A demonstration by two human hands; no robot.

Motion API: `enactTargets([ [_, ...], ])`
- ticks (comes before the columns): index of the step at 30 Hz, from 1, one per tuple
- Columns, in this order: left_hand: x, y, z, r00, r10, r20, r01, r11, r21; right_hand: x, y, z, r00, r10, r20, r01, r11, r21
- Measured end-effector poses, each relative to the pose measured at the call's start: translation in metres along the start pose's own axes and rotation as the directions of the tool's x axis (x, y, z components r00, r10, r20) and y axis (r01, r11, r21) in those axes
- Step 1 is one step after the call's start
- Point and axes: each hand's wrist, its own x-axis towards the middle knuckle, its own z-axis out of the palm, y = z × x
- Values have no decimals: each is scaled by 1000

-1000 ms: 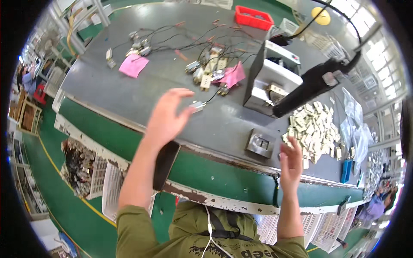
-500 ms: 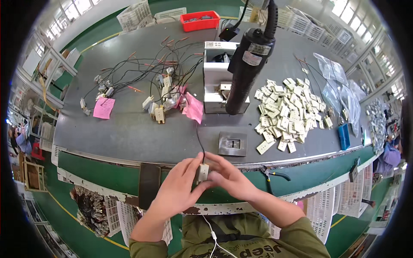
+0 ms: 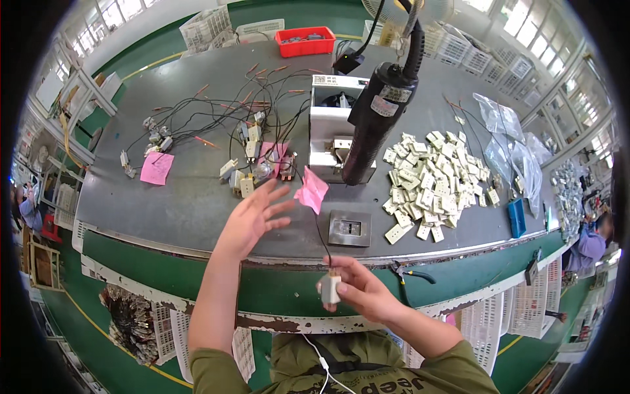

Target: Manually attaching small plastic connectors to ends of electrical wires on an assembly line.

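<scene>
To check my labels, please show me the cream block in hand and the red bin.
Cream block [image 3: 333,291], head view: middle of its visible face.
Red bin [image 3: 307,48], head view: its near wall.

Tabletop [image 3: 144,213] lies free front left; black cylinder [image 3: 375,125] obstructs centre

Wired parts [image 3: 251,151] left on table [image 3: 151,210], loose housings [image 3: 430,187] right, holder [image 3: 328,122] between, bin [image 3: 305,47] behind

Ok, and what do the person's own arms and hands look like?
The left hand and right hand wear no gloves, and no watch shows. The sleeves are olive green and short, leaving the forearms bare.
</scene>
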Motion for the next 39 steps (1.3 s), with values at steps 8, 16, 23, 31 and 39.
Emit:
enactTargets([
  [8,65,14,-8,989,146,-14,-143,939,-311,39,-10,-9,999,26,30,-17,967,-255],
  [16,67,25,-18,974,204,-101,-227,910,-346,47,3,-3,995,-47,93,82,903,-422],
  [23,35,57,15,887,394,-239,-380,919,104,45,3,-3,998,56,35,-54,997,-63],
  [31,-20,64,-24,914,344,-217,-403,836,-373,-1,-26,-26,998,61,35,-35,870,-492],
  [39,-36,54,-6,783,488,-385,-546,837,-49,-24,-60,-37,994,50,97,54,552,-832],
])
